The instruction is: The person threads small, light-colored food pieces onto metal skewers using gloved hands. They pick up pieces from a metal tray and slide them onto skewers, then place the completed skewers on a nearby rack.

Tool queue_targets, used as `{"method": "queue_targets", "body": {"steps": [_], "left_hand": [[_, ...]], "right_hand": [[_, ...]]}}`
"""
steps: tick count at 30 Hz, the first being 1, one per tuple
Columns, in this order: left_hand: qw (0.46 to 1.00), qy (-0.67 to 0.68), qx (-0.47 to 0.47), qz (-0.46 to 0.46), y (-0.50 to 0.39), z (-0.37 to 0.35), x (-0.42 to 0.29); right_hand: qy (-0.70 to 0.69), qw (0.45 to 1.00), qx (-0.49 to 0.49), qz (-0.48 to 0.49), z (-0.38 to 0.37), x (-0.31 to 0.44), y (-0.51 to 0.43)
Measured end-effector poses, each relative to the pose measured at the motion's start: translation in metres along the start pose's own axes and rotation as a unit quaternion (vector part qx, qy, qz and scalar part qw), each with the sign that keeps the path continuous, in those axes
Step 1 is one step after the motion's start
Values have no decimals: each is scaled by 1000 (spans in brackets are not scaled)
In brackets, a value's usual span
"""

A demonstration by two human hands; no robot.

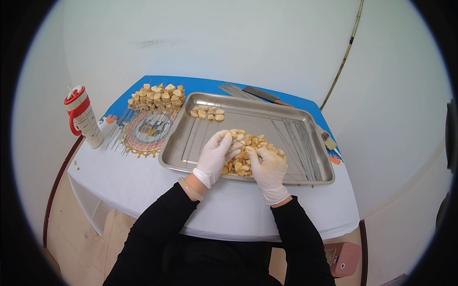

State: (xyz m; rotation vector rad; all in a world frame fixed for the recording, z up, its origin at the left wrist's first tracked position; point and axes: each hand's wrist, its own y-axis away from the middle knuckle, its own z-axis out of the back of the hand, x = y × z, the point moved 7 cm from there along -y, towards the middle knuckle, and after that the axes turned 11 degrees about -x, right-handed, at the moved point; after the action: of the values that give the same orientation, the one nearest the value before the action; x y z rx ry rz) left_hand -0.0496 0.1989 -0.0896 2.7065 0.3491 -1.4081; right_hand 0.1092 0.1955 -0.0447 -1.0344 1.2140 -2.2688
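Note:
My left hand [217, 153], in a white glove, holds a pale yellow food piece at its fingertips above the metal tray [247, 102]. A thin metal skewer [240, 141] runs from that piece to my right hand [268, 168], also gloved, whose thumb and fingers pinch it. Beneath and between the hands lies a heap of cut pale yellow pieces [241, 167]. Several threaded skewers with pieces [210, 113] rest at the tray's back left. Loose metal skewers [304, 150] lie along its right side. What the pieces are I cannot tell.
Stacked loaded skewers [157, 98] lie left of the tray. Behind it are more bare skewers [238, 91] and a cleaver [261, 93] with a wooden handle. A red and white tumbler [86, 119] stands at the table's left edge. Small items [328, 142] sit right of the tray.

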Motion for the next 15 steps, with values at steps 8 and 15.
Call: {"method": "queue_targets", "body": {"steps": [8, 15], "left_hand": [[1000, -8, -11, 16, 0, 2, 1], [999, -11, -28, 36, 2, 3, 1]], "right_hand": [[-3, 1000, 9, -7, 2, 2, 1], [4, 1000, 3, -1, 1, 4, 4]]}}
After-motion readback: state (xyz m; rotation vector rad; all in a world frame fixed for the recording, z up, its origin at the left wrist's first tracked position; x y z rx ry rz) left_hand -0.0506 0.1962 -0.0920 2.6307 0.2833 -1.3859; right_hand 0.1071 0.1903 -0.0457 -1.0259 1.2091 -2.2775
